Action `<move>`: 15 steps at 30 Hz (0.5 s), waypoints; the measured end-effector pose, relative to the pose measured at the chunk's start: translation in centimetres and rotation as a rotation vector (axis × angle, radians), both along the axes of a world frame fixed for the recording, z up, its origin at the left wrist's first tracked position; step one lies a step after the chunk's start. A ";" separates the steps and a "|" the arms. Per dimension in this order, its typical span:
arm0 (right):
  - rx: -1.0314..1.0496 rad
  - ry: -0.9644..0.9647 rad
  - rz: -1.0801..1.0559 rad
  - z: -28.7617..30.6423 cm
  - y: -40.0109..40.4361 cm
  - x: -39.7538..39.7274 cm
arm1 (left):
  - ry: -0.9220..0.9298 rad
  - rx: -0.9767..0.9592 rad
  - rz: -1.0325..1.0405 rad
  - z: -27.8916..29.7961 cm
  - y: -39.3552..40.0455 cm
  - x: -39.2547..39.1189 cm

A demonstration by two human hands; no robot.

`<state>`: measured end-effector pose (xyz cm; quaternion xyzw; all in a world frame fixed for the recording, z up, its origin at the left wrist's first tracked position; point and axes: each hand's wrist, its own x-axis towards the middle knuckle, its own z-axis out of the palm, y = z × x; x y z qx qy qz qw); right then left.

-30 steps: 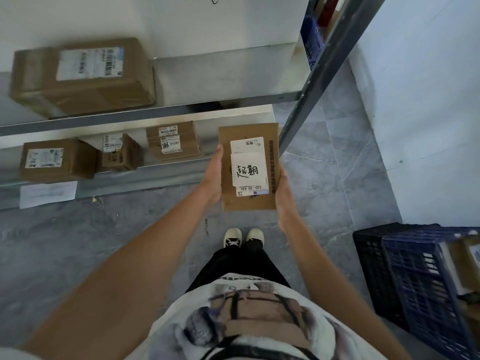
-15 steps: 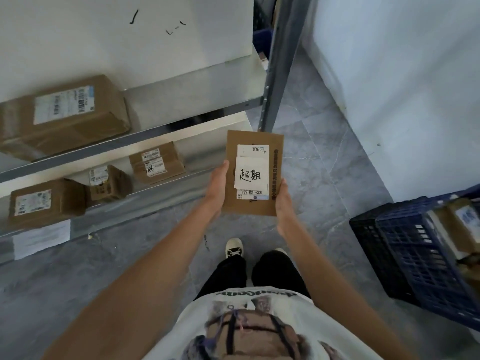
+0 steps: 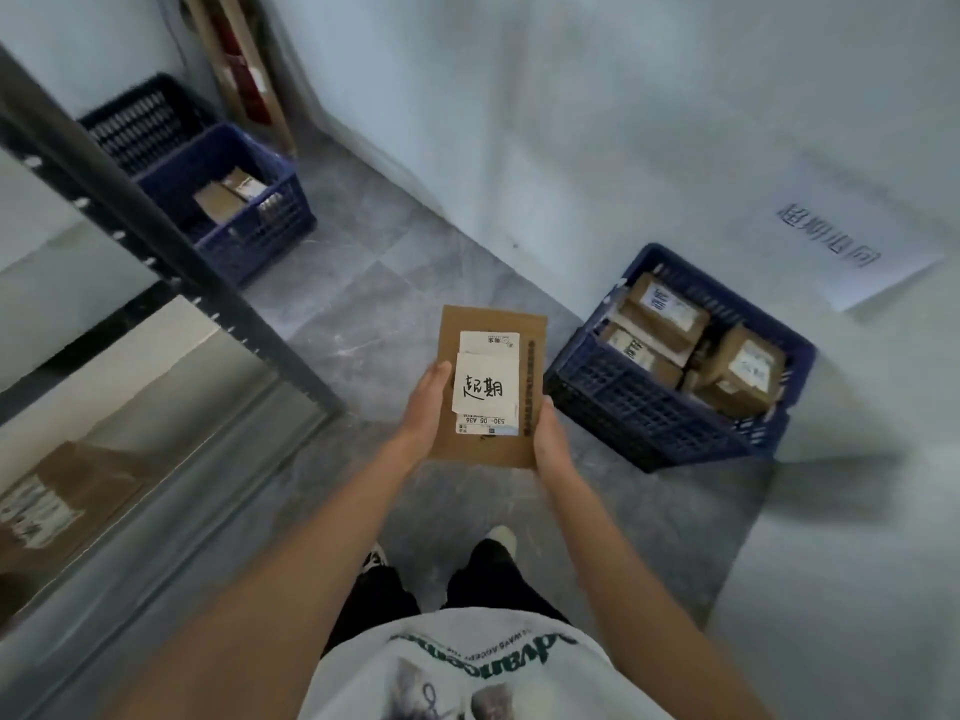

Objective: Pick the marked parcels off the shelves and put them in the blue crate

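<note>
I hold a flat brown cardboard parcel [image 3: 530,324] with a white handwritten slip on its label, out in front of my chest. My left hand [image 3: 425,407] grips its left edge and my right hand [image 3: 551,443] grips its lower right edge. A blue crate [image 3: 639,407] stands on the floor just right of the parcel, against the white wall, with several brown labelled parcels inside. The held parcel is apart from the crate, to its left and above floor level.
A second blue crate [image 3: 260,236] with some parcels stands further back left, a dark crate [image 3: 135,122] behind it. The metal shelf's dark upright [image 3: 156,236] runs diagonally at left, with a brown parcel [image 3: 62,496] on the shelf. A white paper sign [image 3: 852,236] hangs on the wall.
My view has swung right, away from the shelves, bringing the blue crate with parcels into full view beside the held parcel. Both hands keep the same grip.
</note>
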<state>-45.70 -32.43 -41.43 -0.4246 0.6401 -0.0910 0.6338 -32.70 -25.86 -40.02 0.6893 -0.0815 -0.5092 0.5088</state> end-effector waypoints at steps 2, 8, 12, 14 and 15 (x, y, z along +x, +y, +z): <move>0.007 0.066 -0.100 0.2 -2.6 -3.6 | 0.023 -0.017 -0.074 0.3 -3.3 -3.3; 0.081 0.020 -0.362 -0.3 -8.6 -12.3 | -0.005 -0.002 -0.338 0.2 -12.4 -10.1; 0.106 -0.163 -0.572 -0.9 -11.5 -16.2 | -0.192 0.055 -0.553 0.5 -17.8 -11.8; 0.093 -0.287 -0.671 -0.9 -13.2 -17.6 | -0.178 0.083 -0.705 0.9 -20.7 -12.2; 0.099 -0.333 -0.702 -0.9 -14.2 -18.2 | -0.163 0.105 -0.768 1.1 -22.2 -12.4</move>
